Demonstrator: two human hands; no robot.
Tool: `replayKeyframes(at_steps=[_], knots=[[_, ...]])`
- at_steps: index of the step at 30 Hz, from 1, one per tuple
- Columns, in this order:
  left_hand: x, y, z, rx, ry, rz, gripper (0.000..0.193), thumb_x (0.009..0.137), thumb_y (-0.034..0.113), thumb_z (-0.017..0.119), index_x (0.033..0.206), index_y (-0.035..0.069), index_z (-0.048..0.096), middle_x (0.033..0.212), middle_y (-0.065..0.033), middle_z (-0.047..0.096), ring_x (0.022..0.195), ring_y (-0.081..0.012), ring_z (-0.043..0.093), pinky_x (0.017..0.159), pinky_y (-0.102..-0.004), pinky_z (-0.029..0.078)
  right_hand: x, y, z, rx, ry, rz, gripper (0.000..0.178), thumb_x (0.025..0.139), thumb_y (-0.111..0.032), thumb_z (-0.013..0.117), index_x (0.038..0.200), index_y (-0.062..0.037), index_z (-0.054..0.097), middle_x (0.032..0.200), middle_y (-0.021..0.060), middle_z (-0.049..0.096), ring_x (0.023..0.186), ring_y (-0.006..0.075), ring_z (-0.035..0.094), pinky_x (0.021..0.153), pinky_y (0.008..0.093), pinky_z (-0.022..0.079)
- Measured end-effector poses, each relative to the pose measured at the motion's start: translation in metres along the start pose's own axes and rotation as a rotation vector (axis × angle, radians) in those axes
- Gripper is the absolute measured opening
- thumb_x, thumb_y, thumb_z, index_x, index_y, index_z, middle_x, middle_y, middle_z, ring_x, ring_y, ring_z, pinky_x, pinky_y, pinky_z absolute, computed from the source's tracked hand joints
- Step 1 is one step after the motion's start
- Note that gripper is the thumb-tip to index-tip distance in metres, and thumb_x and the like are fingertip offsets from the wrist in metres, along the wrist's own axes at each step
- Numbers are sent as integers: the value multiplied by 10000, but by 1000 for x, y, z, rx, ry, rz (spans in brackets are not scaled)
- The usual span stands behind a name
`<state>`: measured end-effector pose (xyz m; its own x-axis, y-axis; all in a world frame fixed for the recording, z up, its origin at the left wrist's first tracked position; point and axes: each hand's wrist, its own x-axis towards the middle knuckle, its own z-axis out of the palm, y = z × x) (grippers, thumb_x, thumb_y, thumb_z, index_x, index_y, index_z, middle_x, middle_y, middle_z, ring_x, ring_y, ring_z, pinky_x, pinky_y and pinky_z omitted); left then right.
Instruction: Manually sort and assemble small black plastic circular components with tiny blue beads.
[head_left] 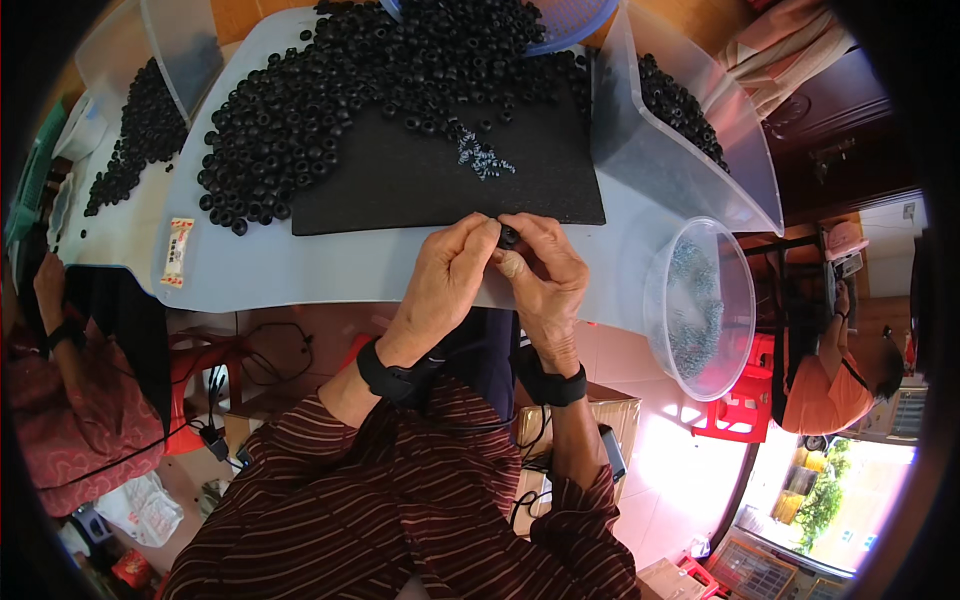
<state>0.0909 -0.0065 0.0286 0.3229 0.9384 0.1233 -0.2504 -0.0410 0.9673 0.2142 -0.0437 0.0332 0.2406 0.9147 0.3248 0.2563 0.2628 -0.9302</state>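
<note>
Over the near edge of the table, my two hands meet fingertip to fingertip. My right hand (545, 275) pinches a small round black knob (508, 237) between thumb and fingers. Closed in a pinch, my left hand (450, 270) presses close against the knob; whatever its fingertips hold is hidden. Just beyond lies a black mat (400, 190) with a small pile of tiny silvery metal pieces (484, 158), perhaps screws or springs. A large heap of similar black knobs (280, 150) covers the far and left parts of the table and spills onto the mat.
On the right stand a clear round tub (735, 320) of tiny metal pieces and a translucent bin (690, 175) with black knobs. A wrapped snack bar (178, 252) lies at left. A blue basket (575, 30) sits at the back. Other people sit left and far right.
</note>
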Motion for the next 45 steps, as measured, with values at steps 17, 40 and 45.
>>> replayKeyframes(at_steps=[17, 40, 45], knots=[[-1, -8, -12, -335, -18, -79, 406, 1017, 317, 400, 872, -15, 583, 822, -91, 628, 762, -154, 593, 764, -299, 476, 41, -31, -3, 24, 156, -96, 235, 781, -14, 685, 1016, -16, 676, 745, 15, 593, 639, 67, 510, 591, 236, 445], [4, 10, -31, -50, 129, 17, 324, 1007, 264, 411, 936, -18, 556, 820, -75, 608, 787, -143, 573, 773, -278, 462, 147, 10, 10, -731, -271, -341, 235, 758, 9, 638, 987, -2, 690, 847, 134, 662, 659, 210, 624, 647, 298, 509], [5, 9, -30, -29, 108, 29, 264, 999, 218, 445, 929, -14, 550, 817, -68, 606, 783, -129, 567, 751, -271, 467, 150, 15, 13, -775, -335, -265, 266, 727, 0, 661, 991, -10, 694, 853, 144, 645, 676, 221, 634, 661, 309, 514]])
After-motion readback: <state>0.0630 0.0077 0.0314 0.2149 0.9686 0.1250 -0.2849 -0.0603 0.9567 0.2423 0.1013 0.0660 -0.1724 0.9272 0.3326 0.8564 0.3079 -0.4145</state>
